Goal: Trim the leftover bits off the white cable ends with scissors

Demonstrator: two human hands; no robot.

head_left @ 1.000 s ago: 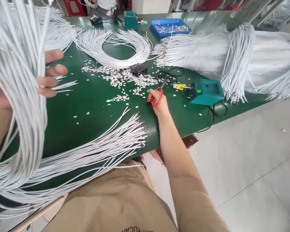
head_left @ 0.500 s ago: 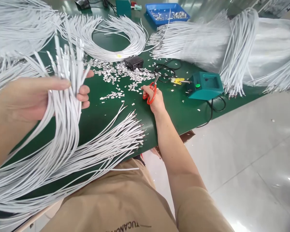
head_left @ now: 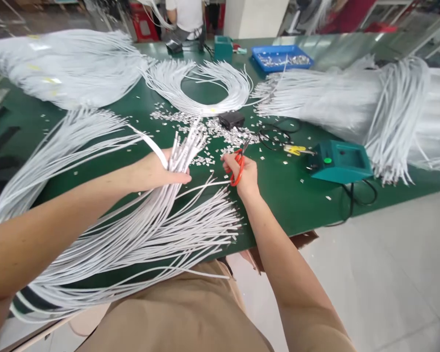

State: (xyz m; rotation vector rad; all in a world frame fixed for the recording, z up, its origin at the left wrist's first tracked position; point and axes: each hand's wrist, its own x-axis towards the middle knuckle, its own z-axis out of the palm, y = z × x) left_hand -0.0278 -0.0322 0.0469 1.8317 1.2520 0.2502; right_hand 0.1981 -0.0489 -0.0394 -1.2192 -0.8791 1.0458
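Observation:
My left hand (head_left: 161, 171) is wrapped round a bundle of white wires (head_left: 185, 151), whose ends stick up past the thumb. The wires trail down to the lower left across the green table. Red-handled scissors (head_left: 237, 167) are in my right hand (head_left: 247, 177), blades pointing up and away; whether the blades are apart is hard to see. More loose white wires (head_left: 205, 220) with dark, stripped-looking tips lie below the hands, near the table edge. Small silvery scraps (head_left: 220, 129) are scattered beyond both hands.
A black box (head_left: 231, 120) sits among the scraps. To the right stands a green device (head_left: 341, 161) with a cable and a yellow clip (head_left: 294, 150). Wire bundles (head_left: 315, 95) lie at the back right, a coiled one (head_left: 205, 107) mid-table. Behind are a blue tray (head_left: 282, 51) and a person (head_left: 188, 17).
The view has tilted up and shows more of the room. My left hand has brought the wire bundle rightward and lower, closer to the scissors. My right hand still holds the scissors.

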